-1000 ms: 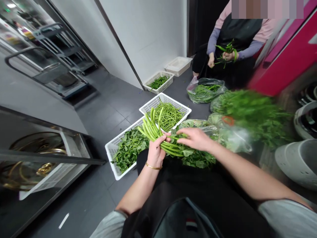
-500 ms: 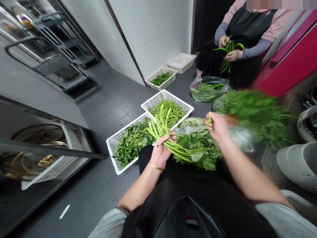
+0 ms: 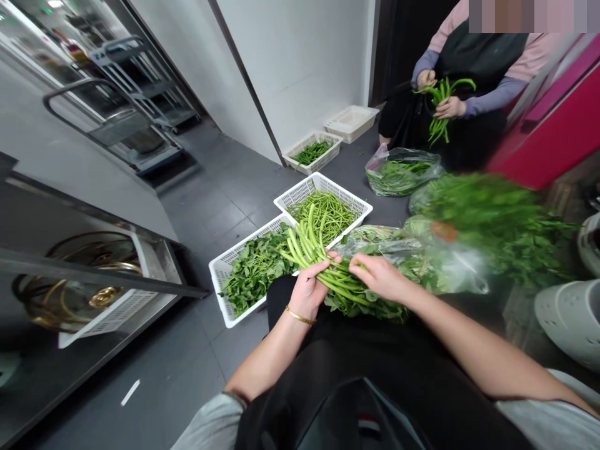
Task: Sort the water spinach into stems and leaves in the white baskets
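My left hand [image 3: 312, 281], with a gold bracelet at the wrist, is closed around a bunch of leafy greens [image 3: 305, 240]. Their thick pale stems point up and away, while the leaves spread to the right over my lap. Against the bunch, my right hand [image 3: 382, 276] is closed in a pinch, with a bit of green stem showing at its fingertips. Just beyond my left hand, one white basket [image 3: 220, 275] holds leafy greens [image 3: 255, 265]. Another white basket [image 3: 359, 205] behind it holds long thin green beans [image 3: 328, 209].
Clear plastic bags of greens [image 3: 398, 178] lie on the floor, beside a blurred leafy heap [image 3: 492, 212]. A co-worker's hands [image 3: 450, 107] hold long green peppers. Smaller baskets [image 3: 312, 153] stand by the wall. A metal shelf [image 3: 154, 294] is left, a white bucket [image 3: 569, 319] right.
My right hand has moved left and down, from apart on the right to the bunch. The whole view has shifted slightly. My left hand keeps its hold.
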A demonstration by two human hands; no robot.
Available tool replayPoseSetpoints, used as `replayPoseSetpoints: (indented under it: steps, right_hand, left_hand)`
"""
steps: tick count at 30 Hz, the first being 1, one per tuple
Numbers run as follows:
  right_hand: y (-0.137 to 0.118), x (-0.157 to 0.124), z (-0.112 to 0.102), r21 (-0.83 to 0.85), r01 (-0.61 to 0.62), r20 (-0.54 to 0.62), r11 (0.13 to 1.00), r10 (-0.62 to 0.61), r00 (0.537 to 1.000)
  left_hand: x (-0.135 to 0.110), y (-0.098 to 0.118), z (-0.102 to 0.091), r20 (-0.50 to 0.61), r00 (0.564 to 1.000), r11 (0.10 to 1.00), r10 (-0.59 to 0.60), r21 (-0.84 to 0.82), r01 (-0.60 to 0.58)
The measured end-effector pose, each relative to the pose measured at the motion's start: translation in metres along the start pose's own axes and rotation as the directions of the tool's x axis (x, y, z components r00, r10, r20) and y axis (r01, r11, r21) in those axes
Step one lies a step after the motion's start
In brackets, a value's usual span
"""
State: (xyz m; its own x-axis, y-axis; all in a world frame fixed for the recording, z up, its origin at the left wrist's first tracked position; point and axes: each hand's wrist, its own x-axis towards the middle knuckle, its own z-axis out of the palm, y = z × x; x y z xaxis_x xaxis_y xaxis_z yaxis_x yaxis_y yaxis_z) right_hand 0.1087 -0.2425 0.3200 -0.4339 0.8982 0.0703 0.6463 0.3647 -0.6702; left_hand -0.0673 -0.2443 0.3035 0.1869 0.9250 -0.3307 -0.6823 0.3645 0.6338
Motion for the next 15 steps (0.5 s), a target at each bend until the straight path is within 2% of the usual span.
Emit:
replayPoseSetpoints:
  steps: [2,5,7,10,15]
  right_hand:
    - [0.004,0.002,-0.007,0.089,-0.024,-0.050,0.996,0.028,0.998]
    - [0.007,0.006,-0.010,0.054,-0.024,0.069,0.998,0.021,0.997]
    - [0.008,0.010,-0.009,0.050,0.033,0.143,0.998,-0.040,0.989]
    - [0.004,0.014,-0.014,0.092,0.136,0.157,0.986,-0.150,0.976]
    - [-0.011,0.016,-0.033,-0.013,0.254,0.369,0.967,-0.232,0.900]
  left_hand:
    - [0.000,0.001,-0.001,-0.017,1.000,1.000,-0.014,-0.003,0.014]
    - [0.000,0.004,0.000,0.009,1.000,0.999,-0.012,0.043,0.012]
    - [0.001,0.008,0.001,0.029,0.999,0.995,0.024,0.098,-0.027]
    - [0.001,0.011,0.003,0.036,0.996,0.975,0.085,0.203,-0.091]
    - [-0.002,0.007,0.006,0.138,0.990,0.934,0.039,0.346,-0.085]
